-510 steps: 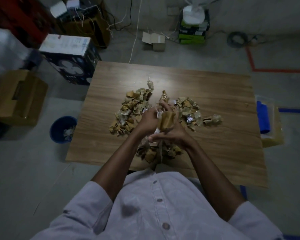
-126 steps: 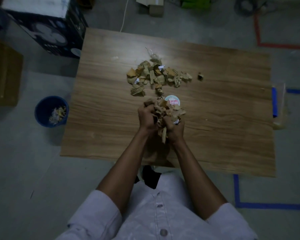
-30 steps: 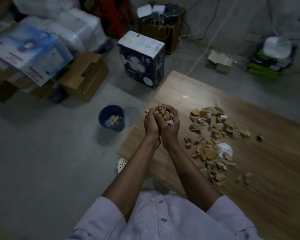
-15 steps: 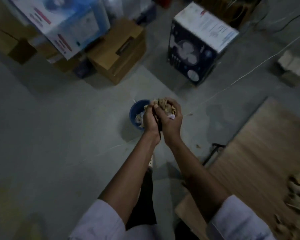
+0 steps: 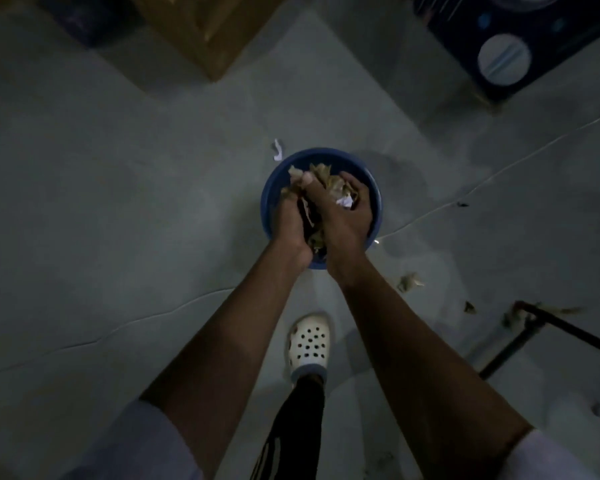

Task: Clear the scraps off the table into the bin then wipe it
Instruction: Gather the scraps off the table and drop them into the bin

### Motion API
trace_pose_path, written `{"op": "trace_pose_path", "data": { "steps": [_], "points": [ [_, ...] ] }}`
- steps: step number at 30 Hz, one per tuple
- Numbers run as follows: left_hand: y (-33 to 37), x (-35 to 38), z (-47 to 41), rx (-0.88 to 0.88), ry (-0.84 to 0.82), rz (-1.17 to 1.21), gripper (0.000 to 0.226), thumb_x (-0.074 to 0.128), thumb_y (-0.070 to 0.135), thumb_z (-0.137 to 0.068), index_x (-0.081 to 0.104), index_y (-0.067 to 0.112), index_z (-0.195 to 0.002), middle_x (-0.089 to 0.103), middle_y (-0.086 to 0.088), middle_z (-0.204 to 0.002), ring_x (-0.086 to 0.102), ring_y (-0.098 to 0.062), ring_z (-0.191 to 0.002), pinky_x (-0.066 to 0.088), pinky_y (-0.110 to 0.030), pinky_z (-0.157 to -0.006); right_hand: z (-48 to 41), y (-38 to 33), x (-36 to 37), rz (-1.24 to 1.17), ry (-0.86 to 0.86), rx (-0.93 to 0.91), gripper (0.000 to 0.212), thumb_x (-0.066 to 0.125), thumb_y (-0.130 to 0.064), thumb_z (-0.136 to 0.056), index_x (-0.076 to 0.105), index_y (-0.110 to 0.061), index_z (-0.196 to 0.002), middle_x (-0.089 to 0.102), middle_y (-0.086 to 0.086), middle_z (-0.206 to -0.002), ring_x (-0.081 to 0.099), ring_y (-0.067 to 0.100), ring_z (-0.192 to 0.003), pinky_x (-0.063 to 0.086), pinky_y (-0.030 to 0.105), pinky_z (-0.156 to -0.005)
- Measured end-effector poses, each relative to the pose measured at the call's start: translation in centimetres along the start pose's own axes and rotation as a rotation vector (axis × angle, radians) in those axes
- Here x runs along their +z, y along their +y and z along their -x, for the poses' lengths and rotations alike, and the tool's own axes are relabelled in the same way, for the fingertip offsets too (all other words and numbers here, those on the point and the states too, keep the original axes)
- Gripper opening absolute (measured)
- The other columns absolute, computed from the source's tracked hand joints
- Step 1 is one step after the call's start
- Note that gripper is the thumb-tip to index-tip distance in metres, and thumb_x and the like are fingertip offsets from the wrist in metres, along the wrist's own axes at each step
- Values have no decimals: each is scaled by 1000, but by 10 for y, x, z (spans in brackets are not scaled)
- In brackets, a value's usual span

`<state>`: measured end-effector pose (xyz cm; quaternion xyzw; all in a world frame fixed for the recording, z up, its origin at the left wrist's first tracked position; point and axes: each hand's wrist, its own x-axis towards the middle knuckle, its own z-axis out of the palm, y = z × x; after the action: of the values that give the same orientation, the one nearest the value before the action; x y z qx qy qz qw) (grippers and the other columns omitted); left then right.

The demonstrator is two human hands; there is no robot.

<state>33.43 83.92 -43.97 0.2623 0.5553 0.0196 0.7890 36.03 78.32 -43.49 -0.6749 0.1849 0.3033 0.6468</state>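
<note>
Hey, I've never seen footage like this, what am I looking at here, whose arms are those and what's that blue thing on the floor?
There is no machine here. A person wears a camera on the head, so the one picture looks down along their own bare arms at the floor.

The left hand and right hand are pressed together, cupping a bunch of brown cardboard scraps with a bit of white paper among them. The fingers are closed around the load.

The blue thing is a round bin standing on the grey floor. The hands are right above its opening, so the scraps look about to be dropped in.

A few scraps lie on the floor beside the bin, for example one to its right. The white thing below is the person's shoe. Boxes stand at the top edge.
</note>
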Motion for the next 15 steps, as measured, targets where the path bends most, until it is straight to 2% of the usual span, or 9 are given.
{"op": "trace_pose_path", "data": {
  "steps": [2, 3, 4, 6, 7, 8, 10, 12, 15],
  "points": [
    [-8, -2, -18, -42, -67, -39, 78, 33, 66, -101, 57, 4, -142, 61, -19, -141, 55, -35, -135, 44, -50, -113, -27, 21, 3, -59, -109, 103, 82, 77, -62, -82, 48, -26, -149, 64, 2, -137, 65, 18, -121, 53, 49, -105],
    [-10, -3, -25, -52, -75, -20, 87, 29, 71, -98, 52, 3, -147, 55, -20, -147, 51, -35, -138, 38, -53, -117, -37, 30, 4, -147, -160, 163, 88, 65, -78, -81, 48, -26, -150, 63, 5, -139, 62, 24, -126, 48, 53, -109],
    [-11, -8, -31, -62, -59, 33, 89, 30, 75, -96, 55, 5, -145, 58, -21, -144, 54, -36, -135, 37, -55, -118, -42, 33, 2, -234, -206, 196, 87, 51, -87, -82, 55, -27, -144, 66, 7, -135, 63, 27, -125, 46, 52, -110],
    [-11, -17, -32, -62, 20, 137, 77, 39, 76, -95, 71, 14, -127, 74, -16, -117, 66, -34, -116, 48, -54, -107, -43, 29, -6, -272, -152, 229, 68, 26, -81, -95, 60, -34, -130, 74, -2, -113, 66, 18, -109, 47, 42, -102],
    [-12, -20, -28, -54, 45, 147, 66, 41, 73, -97, 73, 18, -116, 77, -11, -103, 69, -31, -105, 53, -48, -98, -40, 25, -11, -300, -130, 265, 67, 18, -77, -98, 51, -34, -137, 71, -4, -114, 64, 17, -107, 45, 39, -99],
    [-10, -22, -18, -49, 86, 118, 55, 42, 67, -100, 72, 22, -109, 76, -6, -93, 68, -27, -95, 54, -43, -90, -35, 21, -18, -322, -103, 287, 77, 14, -77, -98, 46, -27, -147, 65, -4, -126, 59, 19, -117, 42, 40, -101],
    [-4, -16, 17, -34, 132, 90, 41, 45, 61, -102, 67, 29, -113, 70, -2, -103, 63, -23, -97, 51, -44, -99, -19, 5, -30, -344, -68, 298, 90, 10, -81, -95, 27, -23, -161, 39, 1, -161, 38, 25, -146, 30, 43, -116],
    [4, -11, 56, -41, 86, 67, 41, 48, 61, -100, 64, 31, -123, 64, -4, -130, 59, -28, -117, 42, -54, -113, 13, -25, -42, -356, -19, 310, 93, 8, -79, -96, 26, -16, -161, 27, 4, -167, 27, 23, -153, 21, 38, -121],
    [9, 7, 124, -51, 7, 1, 56, 43, 58, -103, 49, 28, -150, 56, -6, -146, 48, -31, -137, 31, -57, -119, 73, -71, -70, -377, 24, 249, 96, 6, -77, -96, 38, -10, -156, 35, 6, -163, 29, 22, -152, 21, 35, -122]
  ]
}}
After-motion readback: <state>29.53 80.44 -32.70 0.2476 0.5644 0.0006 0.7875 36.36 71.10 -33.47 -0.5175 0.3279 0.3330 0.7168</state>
